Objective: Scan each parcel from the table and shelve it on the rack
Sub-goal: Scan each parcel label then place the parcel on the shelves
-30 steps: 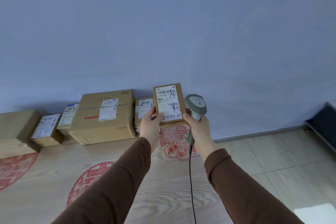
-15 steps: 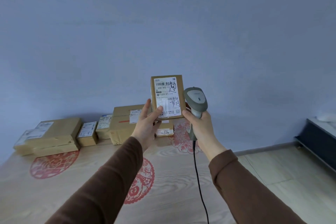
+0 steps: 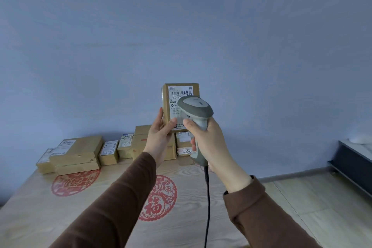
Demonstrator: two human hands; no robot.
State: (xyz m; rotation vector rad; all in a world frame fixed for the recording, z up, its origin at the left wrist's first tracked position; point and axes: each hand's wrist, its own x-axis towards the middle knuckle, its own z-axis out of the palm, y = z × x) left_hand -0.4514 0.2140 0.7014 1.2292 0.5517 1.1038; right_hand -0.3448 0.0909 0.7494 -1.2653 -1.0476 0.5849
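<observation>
One small brown cardboard parcel w/ white label (image 3: 180, 104), held upright above wood table (image 3: 60, 207) by left hand (image 3: 159, 137); right hand (image 3: 209, 143) grips grey corded scanner (image 3: 196, 110) at label — scan step; next: shelve, rack unseen.

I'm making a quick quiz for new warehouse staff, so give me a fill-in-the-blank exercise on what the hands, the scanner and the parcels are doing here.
1. The left hand holds up a small cardboard ____.
2. The right hand grips a grey ____ in front of the held parcel's label.
3. The other parcels sit on the table against the ____.
4. The scanner's cable is coloured ____.

Missing words: parcel; scanner; wall; black
</observation>
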